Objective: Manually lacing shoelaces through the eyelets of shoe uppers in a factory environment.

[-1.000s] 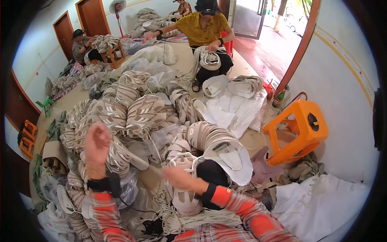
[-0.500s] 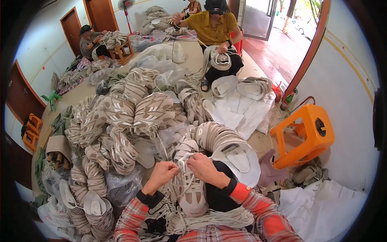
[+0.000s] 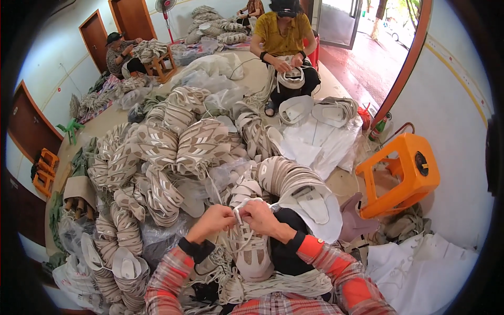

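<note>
Off-white laces (image 3: 294,282) lay in a loose bundle across the person's lap, just in front of a plaid shirt (image 3: 278,305). Beyond them, a beige-and-white shoe upper (image 3: 254,264) rested beside a dark-clothed leg (image 3: 287,257), its toe toward the body and its front criss-crossed with lacing. At the far end of that upper, the right hand (image 3: 261,217) pinched a white lace (image 3: 237,212) near the top eyelets. The left hand (image 3: 212,221) hung just beside it, fingertips pressed together; whether any lace ran between them was too small to tell. Behind stood a curved stack of nested uppers (image 3: 283,176), with an orange plastic stool (image 3: 391,186) off to its right. Leftward, a heap of striped uppers (image 3: 157,144) spread among clear plastic bags. Farther away, a co-worker in a yellow shirt (image 3: 283,37) sat with both hands at another upper (image 3: 291,77). A red-poled fan (image 3: 164,7) stood near the back wall.
</note>
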Demonstrator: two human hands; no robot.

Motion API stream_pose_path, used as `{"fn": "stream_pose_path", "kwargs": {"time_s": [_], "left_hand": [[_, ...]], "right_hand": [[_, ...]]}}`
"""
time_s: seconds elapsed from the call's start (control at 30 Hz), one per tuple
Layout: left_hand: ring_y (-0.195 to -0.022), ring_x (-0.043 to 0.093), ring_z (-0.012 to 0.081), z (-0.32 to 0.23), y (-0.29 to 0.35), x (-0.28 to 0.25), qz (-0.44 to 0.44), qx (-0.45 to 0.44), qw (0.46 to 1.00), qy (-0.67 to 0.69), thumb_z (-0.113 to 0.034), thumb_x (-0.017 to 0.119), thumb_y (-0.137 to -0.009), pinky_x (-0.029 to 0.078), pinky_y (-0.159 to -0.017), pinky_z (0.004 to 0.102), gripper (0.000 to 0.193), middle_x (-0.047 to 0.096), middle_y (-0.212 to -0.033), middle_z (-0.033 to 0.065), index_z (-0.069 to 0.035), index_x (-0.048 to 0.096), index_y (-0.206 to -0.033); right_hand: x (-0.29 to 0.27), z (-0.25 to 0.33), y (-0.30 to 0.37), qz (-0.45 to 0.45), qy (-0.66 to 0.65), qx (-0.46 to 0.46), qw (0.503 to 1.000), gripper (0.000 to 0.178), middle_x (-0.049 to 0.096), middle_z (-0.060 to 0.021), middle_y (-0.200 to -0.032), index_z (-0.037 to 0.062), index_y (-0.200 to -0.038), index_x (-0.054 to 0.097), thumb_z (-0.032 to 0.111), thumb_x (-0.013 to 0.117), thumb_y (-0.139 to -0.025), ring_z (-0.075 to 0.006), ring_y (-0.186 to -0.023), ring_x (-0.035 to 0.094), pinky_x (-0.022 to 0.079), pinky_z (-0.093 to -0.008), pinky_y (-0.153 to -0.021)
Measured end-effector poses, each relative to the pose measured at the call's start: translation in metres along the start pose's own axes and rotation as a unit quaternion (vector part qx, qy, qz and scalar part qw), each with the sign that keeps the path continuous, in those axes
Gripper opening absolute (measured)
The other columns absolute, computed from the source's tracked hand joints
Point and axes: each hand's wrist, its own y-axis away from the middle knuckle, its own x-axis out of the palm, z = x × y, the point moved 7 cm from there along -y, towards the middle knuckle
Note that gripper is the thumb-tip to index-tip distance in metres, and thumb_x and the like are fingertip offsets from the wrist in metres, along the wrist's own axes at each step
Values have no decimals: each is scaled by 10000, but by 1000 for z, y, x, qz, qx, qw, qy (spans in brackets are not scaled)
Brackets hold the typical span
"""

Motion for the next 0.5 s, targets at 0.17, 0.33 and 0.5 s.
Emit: {"fn": "stream_pose_path", "kwargs": {"time_s": [0.17, 0.33, 0.5], "left_hand": [[-428, 500, 61, 51, -4, 21, 109, -159, 930, 313, -140, 613, -821, 386, -397, 175, 126, 591, -593, 12, -18, 615, -789], [-387, 466, 52, 47, -6, 22, 99, -190, 932, 291, -152, 596, -834, 349, -353, 163, 155, 568, -558, 9, -10, 613, -774], [-606, 558, 108, 14, 14, 31, 71, -76, 895, 433, -200, 523, -880, 437, -573, 228, 205, 603, -673, 37, -22, 615, -836]], "right_hand": [[9, -8, -9, 86, -9, 20, 996, 132, 577, -137, -760, 38, -740, 620, 146, 590, -669, -318, -760, 555, 427, -408, -672], [19, -11, -8, 162, 43, 44, 985, 122, 573, -122, -774, 37, -761, 605, 113, 576, -670, -298, -776, 554, 424, -394, -672], [-98, -42, 12, -130, 278, -11, 952, 65, 500, -99, -738, 60, -701, 518, 81, 550, -648, -298, -763, 497, 398, -403, -668]]}}
